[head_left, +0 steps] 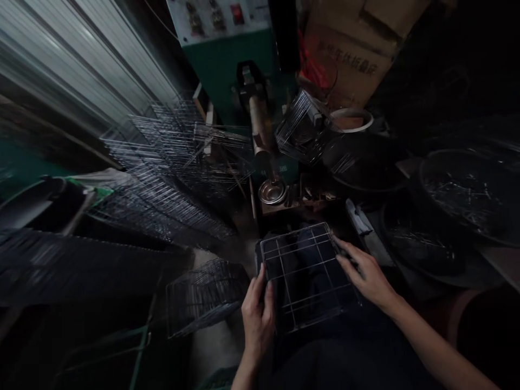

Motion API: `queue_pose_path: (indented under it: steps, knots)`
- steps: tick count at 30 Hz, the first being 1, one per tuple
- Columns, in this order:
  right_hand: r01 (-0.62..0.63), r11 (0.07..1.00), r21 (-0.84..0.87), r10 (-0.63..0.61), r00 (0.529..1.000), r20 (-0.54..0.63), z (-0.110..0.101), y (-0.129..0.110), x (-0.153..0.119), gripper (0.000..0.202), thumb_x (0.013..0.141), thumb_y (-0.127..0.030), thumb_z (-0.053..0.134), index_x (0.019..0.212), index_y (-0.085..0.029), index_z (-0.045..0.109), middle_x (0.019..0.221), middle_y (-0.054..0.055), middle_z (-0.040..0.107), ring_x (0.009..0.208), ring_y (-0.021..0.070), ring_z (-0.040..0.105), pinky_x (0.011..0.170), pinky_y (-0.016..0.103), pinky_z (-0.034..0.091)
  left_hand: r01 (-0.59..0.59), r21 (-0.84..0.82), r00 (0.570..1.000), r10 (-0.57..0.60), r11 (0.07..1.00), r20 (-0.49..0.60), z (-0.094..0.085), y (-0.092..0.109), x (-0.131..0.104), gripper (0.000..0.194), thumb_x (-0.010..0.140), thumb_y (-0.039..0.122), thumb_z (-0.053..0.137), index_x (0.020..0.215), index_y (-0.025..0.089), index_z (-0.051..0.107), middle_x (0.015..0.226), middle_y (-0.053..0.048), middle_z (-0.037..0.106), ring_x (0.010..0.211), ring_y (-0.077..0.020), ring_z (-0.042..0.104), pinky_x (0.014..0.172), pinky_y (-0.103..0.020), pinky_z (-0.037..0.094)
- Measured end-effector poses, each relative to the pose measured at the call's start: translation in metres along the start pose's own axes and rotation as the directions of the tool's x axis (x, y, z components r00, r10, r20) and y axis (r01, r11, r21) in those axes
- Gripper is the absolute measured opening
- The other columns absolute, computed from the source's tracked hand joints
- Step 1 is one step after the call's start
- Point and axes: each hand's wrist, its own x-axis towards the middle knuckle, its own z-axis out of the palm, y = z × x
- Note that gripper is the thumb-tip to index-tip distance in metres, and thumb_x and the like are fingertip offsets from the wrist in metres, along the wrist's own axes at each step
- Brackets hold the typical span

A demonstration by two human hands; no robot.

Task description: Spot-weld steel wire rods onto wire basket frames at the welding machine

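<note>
A rectangular wire rack (303, 271) lies tilted over my lap, its crossed wires showing against dark clothing. The fingers of my left hand (259, 311) grip its left side. On the opposite side, near the upper right corner, my right hand (368, 273) holds the frame between thumb and fingers. Beyond the rack stands a green machine (227, 70) with a metal arm (262, 127) pointing down toward a small round metal bowl (272, 192).
Stacked wire grids (162, 173) rise at the left, with another wire stack (211, 292) lower down. Dark basins (467, 200) with thin metal pieces stand at the right. Behind are a wire basket (304, 127), a white-rimmed bucket (351, 120) and a cardboard box (353, 54).
</note>
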Motion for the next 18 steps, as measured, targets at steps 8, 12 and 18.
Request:
queue_pose_path:
  steps: [8,12,18]
  knots:
    - [-0.1,0.968,0.231,0.098,0.995,0.018,0.01,0.016,-0.001,0.049,0.102,-0.044,0.047,0.149,-0.027,0.048,0.142,0.008,0.059,0.133,0.028,0.054,0.113,0.048,0.043,0.113,-0.147,0.993,-0.106,0.983,0.052,0.002,-0.009,0.0,0.049,0.099,0.046,0.048,0.145,0.027,0.051,0.151,-0.006,0.052,0.142,-0.0263,0.044,0.12,-0.045,0.034]
    - [-0.123,0.958,0.26,0.071,0.977,0.201,0.002,0.026,-0.009,0.065,0.102,-0.053,0.044,0.158,-0.025,0.03,0.133,0.011,0.065,0.125,0.0279,0.059,0.113,0.052,0.039,0.119,-0.09,0.979,-0.102,0.989,0.174,-0.007,-0.015,-0.005,0.062,0.096,0.059,0.04,0.152,0.032,0.038,0.151,-0.008,0.047,0.14,-0.0303,0.044,0.116,-0.053,0.037]
    - [-0.103,0.955,0.279,-0.019,0.915,0.402,-0.019,0.031,-0.027,0.116,0.075,-0.057,0.08,0.161,-0.03,0.006,0.163,0.013,0.027,0.146,0.0349,0.032,0.117,0.054,0.031,-0.066,0.019,0.973,0.06,0.998,0.223,-0.008,-0.032,-0.008,0.112,0.068,0.088,0.051,0.158,0.028,0.023,0.153,-0.014,0.029,0.143,-0.0462,0.034,0.109,-0.066,0.041]
